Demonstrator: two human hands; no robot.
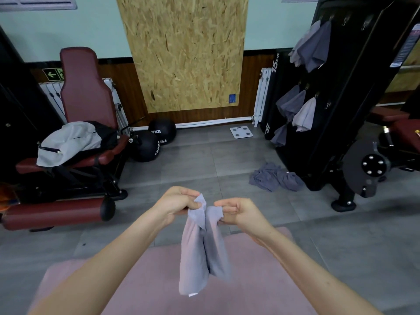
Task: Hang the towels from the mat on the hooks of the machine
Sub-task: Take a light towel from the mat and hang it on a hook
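1. I have one grey towel (202,251) up in both hands, near me and above the pink mat (136,280); it hangs in two long folds, its lower end low over the mat
2. My left hand (179,202) has its fingers curled, with the thumb pinching one top corner; my right hand (241,214) is curled as well and nips the top edge just beside it. The two grips sit close together, I judge so as to work out a corner that will catch on a hook
3. The machine (341,87) stands at the far right, well apart from my hands. A hung towel (313,46) drapes high on its black panel, and a cluster of towels (295,105) hangs lower down
4. Bare hooks (367,23) show along the top of that panel, and a lower hook (327,105) looks free too, so there is room for this one
5. A heap of towels (275,176) lies on the floor at the machine's foot, not on the mat; why it is there I cannot tell
6. My next move, I reckon, is to carry the towel right and far with the pinched corner uppermost, so that the corner meets a hook first; a slack pinch could drop it
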